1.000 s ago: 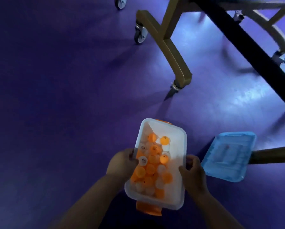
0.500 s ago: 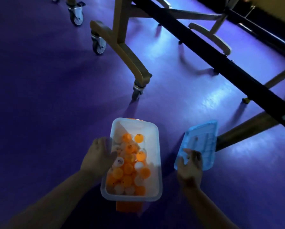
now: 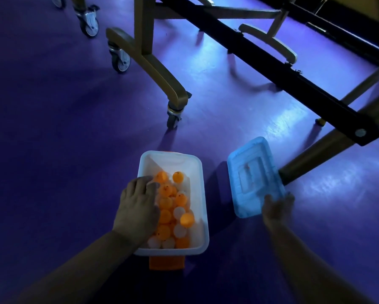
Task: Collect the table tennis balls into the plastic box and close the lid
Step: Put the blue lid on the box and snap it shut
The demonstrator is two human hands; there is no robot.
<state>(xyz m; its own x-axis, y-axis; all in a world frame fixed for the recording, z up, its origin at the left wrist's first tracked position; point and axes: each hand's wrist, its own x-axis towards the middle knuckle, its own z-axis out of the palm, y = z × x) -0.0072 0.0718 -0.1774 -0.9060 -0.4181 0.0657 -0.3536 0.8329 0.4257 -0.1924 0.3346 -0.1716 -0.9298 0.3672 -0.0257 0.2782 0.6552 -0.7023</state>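
Observation:
A white plastic box (image 3: 198, 172) stands on the purple floor, holding several orange and white table tennis balls (image 3: 175, 212). An orange latch (image 3: 166, 262) sticks out from its near end. My left hand (image 3: 138, 207) rests on the box's left rim with fingers spread over the balls. The light blue lid (image 3: 253, 178) lies tilted to the right of the box, leaning against a table leg. My right hand (image 3: 277, 208) grips the lid's near right corner, fingers curled at its edge.
A table tennis table's frame stands ahead: a gold leg with a caster (image 3: 173, 116) just beyond the box, a black crossbar (image 3: 272, 64) running diagonally right, and a gold leg (image 3: 311, 159) behind the lid. More casters (image 3: 119, 59) stand at the far left.
My right hand left the box's right rim and moved right to take hold of the lid's near corner. My left hand shifted from gripping the rim to lying over the balls.

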